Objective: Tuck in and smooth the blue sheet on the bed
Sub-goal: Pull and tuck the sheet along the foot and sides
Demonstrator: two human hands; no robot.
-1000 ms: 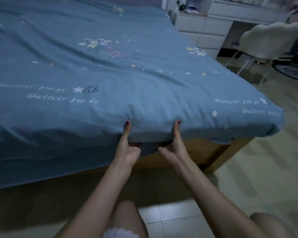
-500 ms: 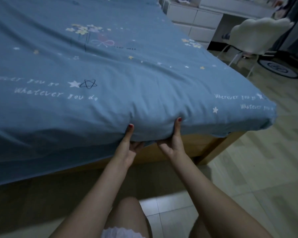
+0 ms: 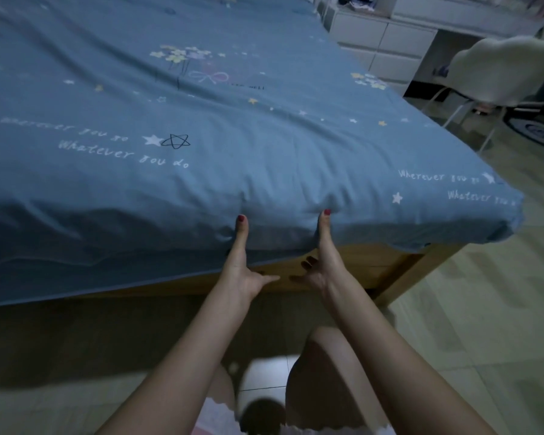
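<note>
The blue sheet (image 3: 201, 120), printed with stars, flowers and white writing, covers the mattress on a wooden bed frame (image 3: 374, 265). My left hand (image 3: 241, 268) and right hand (image 3: 324, 262) grip the near mattress edge side by side, thumbs pointing up against the sheet-covered side. Most fingers reach under the edge. Some right-hand fingers show curled in front of the wood. Between the thumbs the sheet goes under the mattress. Left of my hands it hangs loose over the frame.
White drawers (image 3: 380, 39) stand beyond the bed's right side, beside a chair with a white cover (image 3: 500, 70) and a round rug (image 3: 540, 130). Pale tiled floor (image 3: 484, 309) runs along the right. My knees (image 3: 324, 356) are close to the frame.
The view has drawn nearer to the bed edge. Both hands stay at the same spot. Some right-hand fingers now show in front of the wood.
</note>
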